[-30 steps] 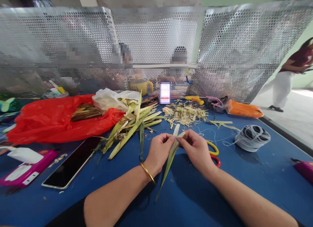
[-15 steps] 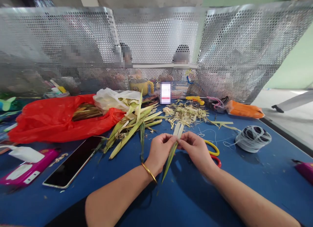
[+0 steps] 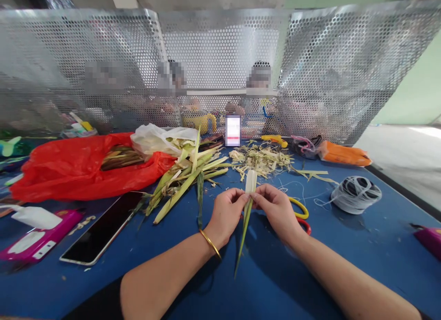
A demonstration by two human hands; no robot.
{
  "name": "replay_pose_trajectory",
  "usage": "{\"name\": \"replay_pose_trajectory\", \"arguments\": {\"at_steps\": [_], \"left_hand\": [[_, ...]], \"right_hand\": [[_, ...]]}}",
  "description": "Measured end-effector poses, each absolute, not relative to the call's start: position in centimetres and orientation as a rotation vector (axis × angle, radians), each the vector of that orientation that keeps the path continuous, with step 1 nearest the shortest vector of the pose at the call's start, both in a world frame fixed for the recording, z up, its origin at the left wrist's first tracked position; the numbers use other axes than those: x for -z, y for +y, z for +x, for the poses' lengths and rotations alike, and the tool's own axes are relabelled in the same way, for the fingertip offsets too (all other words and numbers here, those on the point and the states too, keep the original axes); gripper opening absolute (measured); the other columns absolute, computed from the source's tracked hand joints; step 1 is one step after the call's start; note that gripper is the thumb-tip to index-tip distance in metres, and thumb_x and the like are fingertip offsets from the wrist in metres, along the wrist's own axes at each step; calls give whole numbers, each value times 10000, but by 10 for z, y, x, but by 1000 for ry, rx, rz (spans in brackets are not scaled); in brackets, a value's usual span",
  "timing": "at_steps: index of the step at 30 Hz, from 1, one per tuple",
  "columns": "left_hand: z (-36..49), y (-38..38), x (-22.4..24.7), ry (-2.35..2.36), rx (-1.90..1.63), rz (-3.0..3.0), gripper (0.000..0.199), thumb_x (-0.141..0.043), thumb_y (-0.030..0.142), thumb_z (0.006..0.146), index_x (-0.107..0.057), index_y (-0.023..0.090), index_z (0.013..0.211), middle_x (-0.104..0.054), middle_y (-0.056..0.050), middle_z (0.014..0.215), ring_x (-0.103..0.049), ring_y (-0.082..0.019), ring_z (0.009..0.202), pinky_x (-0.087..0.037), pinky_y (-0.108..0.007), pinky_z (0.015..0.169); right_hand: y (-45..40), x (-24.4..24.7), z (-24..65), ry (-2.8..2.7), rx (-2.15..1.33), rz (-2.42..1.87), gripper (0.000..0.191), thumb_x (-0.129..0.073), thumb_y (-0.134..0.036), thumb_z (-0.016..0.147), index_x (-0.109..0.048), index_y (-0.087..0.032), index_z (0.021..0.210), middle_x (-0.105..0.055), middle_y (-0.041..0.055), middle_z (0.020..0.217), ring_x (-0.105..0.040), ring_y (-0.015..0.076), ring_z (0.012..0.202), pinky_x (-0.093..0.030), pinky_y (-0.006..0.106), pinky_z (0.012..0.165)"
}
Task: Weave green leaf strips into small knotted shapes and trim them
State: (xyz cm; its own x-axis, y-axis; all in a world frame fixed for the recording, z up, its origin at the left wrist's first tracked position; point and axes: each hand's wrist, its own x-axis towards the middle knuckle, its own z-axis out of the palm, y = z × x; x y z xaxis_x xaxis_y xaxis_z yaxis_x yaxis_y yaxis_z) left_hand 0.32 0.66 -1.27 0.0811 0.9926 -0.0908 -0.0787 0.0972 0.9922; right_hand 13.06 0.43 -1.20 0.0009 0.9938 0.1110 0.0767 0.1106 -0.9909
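Between both hands, above the blue table (image 3: 282, 283), is a long leaf strip (image 3: 244, 235), pale and wide at its far end and tapering to a green tip towards me. My left hand (image 3: 225, 212) pinches it from the left with thumb and fingers. From the right, my right hand (image 3: 275, 210) pinches the same strip, the two thumbs nearly meeting. Scissors (image 3: 299, 207) with yellow and red handles lie partly hidden behind my right hand. Beyond the hands spreads a heap of leaf scraps (image 3: 267, 159). Left of them lies a pile of green leaves (image 3: 186, 184).
A red plastic bag (image 3: 69, 168), a phone (image 3: 103, 230) and a magenta device (image 3: 41, 235) occupy the left. At right are a ball of grey-blue cord (image 3: 356, 194) and an orange packet (image 3: 345, 153). A perforated metal screen (image 3: 220, 49) stands at the back, with people behind it.
The leaf strip has turned, its tip swinging a little right and its far end showing flatter and wider. Both hands keep their pinch almost in place.
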Motion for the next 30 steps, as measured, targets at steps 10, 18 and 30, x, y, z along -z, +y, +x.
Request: {"name": "replay_pose_trajectory", "arguments": {"at_steps": [10, 18, 30], "left_hand": [[4, 4, 7, 1101, -1123, 972, 171, -650, 312, 653, -602, 148, 642, -553, 29, 573, -459, -77, 510, -340, -173, 448], [4, 6, 11, 1124, -1131, 1012, 179, -649, 332, 671, -603, 159, 662, -574, 23, 601, -485, -92, 529, -356, -189, 461], [5, 6, 10, 1119, -1121, 986, 144, -616, 298, 695, -596, 157, 676, -575, 28, 586, -518, -94, 530, -366, -176, 444]], "right_hand": [[0, 16, 131, -1466, -805, -1197, 191, -567, -336, 823, -516, -200, 699, -499, -31, 630, -461, 126, 604, -395, 255, 586], [2, 12, 131, -1441, -945, -1183, 214, -602, -381, 785, -548, -195, 696, -557, -15, 624, -518, 137, 598, -439, 266, 583], [2, 14, 131, -1493, -946, -1218, 190, -573, -350, 794, -532, -200, 685, -536, -25, 616, -509, 136, 594, -425, 270, 588]]}}
